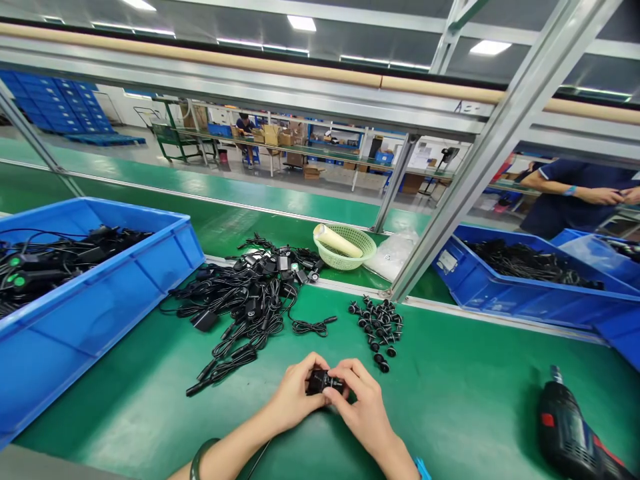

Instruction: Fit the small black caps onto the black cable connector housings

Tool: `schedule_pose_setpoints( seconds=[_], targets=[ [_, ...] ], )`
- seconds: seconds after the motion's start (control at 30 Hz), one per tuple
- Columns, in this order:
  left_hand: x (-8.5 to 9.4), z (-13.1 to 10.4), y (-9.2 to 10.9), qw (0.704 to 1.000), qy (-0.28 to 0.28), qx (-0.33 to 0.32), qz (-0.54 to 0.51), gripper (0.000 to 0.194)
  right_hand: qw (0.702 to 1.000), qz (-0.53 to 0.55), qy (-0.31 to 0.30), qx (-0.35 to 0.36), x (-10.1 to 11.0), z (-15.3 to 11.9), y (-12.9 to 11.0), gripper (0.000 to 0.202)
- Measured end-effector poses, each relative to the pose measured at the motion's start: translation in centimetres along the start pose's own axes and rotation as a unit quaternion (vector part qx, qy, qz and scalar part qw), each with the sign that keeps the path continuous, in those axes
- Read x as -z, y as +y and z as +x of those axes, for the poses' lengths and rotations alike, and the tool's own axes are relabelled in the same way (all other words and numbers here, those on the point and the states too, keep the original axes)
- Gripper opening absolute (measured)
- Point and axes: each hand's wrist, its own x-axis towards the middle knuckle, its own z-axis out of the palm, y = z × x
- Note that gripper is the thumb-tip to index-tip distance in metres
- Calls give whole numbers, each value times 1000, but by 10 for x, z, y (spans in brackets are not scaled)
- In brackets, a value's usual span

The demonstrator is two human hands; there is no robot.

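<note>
My left hand [296,395] is closed around a small black box-shaped device [318,382] in front of me, just above the green bench. My right hand [361,401] pinches the device's right end with thumb and fingers; whether a separate small part is between them I cannot tell. A thin black cable [259,460] runs down beside my left forearm. Beyond my hands lies a heap of black devices with coiled cables [250,293], and one coiled cable [314,327] sits apart. Small black round fittings with stems [377,325] are scattered to the right of it.
A blue bin [100,313] of black devices stands at left; another blue bin [530,293] holds cables at right. A power screwdriver [567,420] lies at lower right. A green basket [367,250] with a roll sits behind, near a metal post [465,173]. A co-worker [570,190] stands beyond.
</note>
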Motion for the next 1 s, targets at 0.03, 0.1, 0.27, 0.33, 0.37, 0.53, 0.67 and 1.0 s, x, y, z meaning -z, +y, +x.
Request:
schedule_pose_setpoints(
  seconds=[0.03,0.1,0.27,0.33,0.37,0.53,0.67,1.0],
  targets=[
    [1,0,0,1000,3,4,-3,31,1000,7,-5,6,1,-1,-1,19],
    [2,0,1,1000,6,13,-13,35,1000,10,-11,15,3,-3,-1,31],
    [3,-1,3,1000,7,20,0,37,999,14,28,11,5,-3,2,13],
    [2,-2,2,1000,8,19,2,37,999,15,28,23,5,-3,3,12],
    [2,-2,2,1000,8,20,1,37,999,14,25,31,5,-3,3,14],
    [1,-2,3,1000,7,23,2,37,996,-28,32,72,6,-2,2,22],
    [2,-2,4,999,8,25,20,37,993,-60,39,93,4,-2,2,22],
    [1,-3,-2,1000,9,6,25,33,975,-182,64,107,0,-1,2,17]
  ],
)
